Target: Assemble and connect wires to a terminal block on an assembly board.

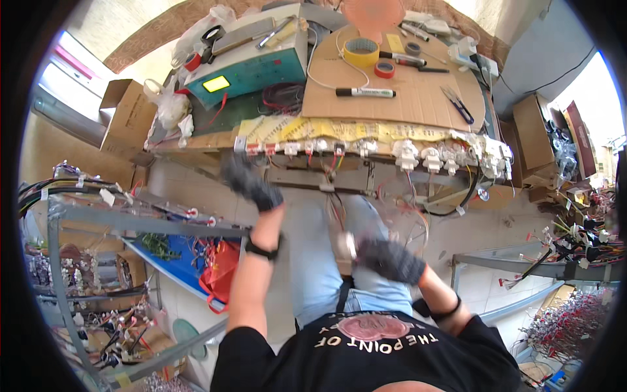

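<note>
My left hand [251, 183], in a dark grey glove, is stretched forward just below the bench's front edge. Its fingers are smeared by motion, close to the red and white connectors [261, 149] at the left end of a row. Over my lap my right hand [390, 260], gloved the same way, is closed on a blurred white connector [347, 245]. Thin coloured wires [336, 210] hang from the row above it; whether they join that connector I cannot tell. Several white plugs [406, 155] are lined up along the bench edge to the right.
A teal tester box [251, 77] with a lit yellow display stands on the bench. Cardboard [405, 91] carries tape rolls, a marker [366, 93] and snips [457, 104]. Metal racks [150, 224] with wire bundles flank me. A red bag [221, 271] lies in a blue tray [173, 266].
</note>
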### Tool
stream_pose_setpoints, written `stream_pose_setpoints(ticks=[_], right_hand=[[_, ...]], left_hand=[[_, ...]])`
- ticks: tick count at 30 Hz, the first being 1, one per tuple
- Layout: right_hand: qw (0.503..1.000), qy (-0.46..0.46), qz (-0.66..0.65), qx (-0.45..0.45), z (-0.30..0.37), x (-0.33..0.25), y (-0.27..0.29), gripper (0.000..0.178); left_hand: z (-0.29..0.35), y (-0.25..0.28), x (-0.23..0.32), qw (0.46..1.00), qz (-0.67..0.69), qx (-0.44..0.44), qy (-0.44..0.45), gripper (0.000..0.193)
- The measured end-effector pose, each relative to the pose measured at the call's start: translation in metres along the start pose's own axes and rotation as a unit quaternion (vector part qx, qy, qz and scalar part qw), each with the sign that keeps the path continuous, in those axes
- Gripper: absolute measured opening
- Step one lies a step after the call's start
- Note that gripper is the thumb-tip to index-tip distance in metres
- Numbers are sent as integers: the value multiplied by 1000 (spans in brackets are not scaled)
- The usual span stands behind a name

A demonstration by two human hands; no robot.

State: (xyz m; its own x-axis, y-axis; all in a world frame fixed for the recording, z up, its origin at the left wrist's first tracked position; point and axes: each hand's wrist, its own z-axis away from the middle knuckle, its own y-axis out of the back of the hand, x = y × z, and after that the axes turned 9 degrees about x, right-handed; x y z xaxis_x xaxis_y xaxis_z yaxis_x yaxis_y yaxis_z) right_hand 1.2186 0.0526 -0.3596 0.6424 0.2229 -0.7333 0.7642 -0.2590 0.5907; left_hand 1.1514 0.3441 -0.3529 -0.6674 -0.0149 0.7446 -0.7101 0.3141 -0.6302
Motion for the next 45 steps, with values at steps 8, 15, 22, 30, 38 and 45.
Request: stream_pose_setpoints(ticks=[8,15,22,30,38,45], right_hand=[[979,-83,-70,172,-49,27,-39,26],[911,-289,-269,116,-104,0,-70,28],[964,-210,-163,-15,-34,-75,-88,26],[855,-345,-354,-156,56,-29,70,40],[822,-218,475,226,-14,49,195,28],[827,51,141,542,-4,-40,205,26]], left_hand=[[92,122,-100,836,120,-185,502,57],[167,82,22,931,-120,-143,314,33],[259,78,113,880,-64,-43,469,34],[257,151,181,855,-11,8,519,25],[211,237,139,864,-356,342,103,34],[250,131,138,592,-723,-324,-144,53]])
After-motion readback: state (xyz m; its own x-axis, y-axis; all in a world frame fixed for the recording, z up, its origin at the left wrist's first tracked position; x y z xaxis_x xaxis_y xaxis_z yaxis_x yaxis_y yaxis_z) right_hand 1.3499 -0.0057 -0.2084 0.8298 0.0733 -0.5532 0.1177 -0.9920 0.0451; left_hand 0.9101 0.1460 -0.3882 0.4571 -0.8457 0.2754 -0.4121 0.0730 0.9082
